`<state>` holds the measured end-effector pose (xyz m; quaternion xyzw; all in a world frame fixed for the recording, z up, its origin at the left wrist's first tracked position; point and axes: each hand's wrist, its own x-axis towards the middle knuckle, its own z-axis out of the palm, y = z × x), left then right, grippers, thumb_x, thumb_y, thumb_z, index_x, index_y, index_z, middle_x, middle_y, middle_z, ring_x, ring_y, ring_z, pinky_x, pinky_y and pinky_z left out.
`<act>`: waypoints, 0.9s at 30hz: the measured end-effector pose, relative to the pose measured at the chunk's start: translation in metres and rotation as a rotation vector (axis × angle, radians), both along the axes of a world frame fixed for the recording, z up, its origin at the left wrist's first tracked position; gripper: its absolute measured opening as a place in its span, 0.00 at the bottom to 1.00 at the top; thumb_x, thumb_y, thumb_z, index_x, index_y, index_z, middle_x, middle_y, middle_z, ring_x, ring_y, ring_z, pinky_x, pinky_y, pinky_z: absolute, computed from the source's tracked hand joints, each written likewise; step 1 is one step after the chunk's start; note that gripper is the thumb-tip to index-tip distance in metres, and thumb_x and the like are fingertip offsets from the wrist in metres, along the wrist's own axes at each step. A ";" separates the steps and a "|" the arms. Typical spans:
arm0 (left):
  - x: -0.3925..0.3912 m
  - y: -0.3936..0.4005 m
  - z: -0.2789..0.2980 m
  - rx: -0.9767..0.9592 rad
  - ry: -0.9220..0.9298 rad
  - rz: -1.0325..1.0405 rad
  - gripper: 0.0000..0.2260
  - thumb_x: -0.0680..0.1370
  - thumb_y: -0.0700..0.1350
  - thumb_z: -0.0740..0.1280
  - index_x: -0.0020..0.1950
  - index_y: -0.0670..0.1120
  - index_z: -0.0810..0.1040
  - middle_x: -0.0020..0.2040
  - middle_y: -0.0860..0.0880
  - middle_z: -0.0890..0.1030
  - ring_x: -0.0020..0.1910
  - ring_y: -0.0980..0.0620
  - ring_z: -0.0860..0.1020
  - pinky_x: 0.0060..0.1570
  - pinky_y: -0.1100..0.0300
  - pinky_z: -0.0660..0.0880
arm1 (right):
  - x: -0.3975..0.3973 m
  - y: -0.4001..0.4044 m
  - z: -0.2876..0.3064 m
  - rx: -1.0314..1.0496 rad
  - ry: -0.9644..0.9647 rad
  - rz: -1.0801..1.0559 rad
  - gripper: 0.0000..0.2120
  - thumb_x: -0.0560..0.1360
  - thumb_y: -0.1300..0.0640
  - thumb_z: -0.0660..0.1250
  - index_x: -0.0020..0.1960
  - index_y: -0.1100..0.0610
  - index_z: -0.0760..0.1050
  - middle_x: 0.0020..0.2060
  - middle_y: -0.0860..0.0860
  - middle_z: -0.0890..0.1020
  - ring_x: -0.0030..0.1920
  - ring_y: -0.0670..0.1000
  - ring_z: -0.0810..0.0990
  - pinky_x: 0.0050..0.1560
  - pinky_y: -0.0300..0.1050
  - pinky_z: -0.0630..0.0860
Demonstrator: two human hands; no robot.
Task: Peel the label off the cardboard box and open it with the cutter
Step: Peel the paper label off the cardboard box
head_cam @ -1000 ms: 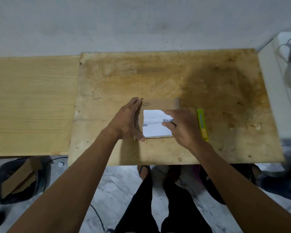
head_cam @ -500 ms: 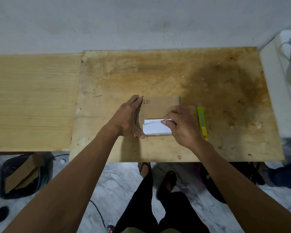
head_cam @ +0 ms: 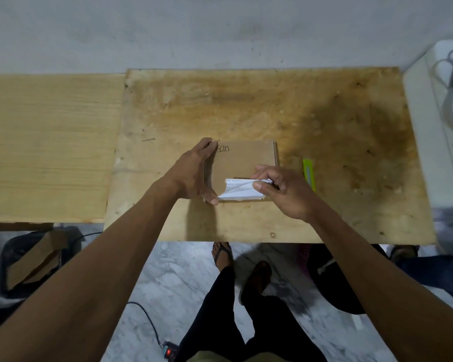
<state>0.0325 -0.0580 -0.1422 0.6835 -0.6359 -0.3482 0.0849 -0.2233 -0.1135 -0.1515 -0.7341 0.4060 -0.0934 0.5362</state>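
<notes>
The white paper label (head_cam: pixel 242 189) has curled further toward the near edge of the flat brown cardboard box (head_cam: pixel 243 163); my right hand (head_cam: pixel 280 190) pinches it, left hand (head_cam: pixel 194 173) braces the box, yellow-green cutter (head_cam: pixel 309 173) just right.

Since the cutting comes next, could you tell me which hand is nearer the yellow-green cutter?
Right. The right hand sits just beside the yellow-green cutter, pinching the label; the left hand braces the box's far side.

Cutter (head_cam: pixel 309 176) half hidden behind right hand (head_cam: pixel 285 192); label (head_cam: pixel 239 190) print unreadable.
</notes>
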 end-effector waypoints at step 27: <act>-0.004 0.000 0.008 0.050 -0.003 0.016 0.65 0.49 0.51 0.86 0.79 0.39 0.57 0.75 0.50 0.62 0.70 0.47 0.68 0.60 0.65 0.64 | 0.002 0.024 0.002 -0.374 0.069 -0.045 0.07 0.76 0.55 0.70 0.48 0.58 0.83 0.44 0.51 0.79 0.44 0.46 0.75 0.44 0.26 0.65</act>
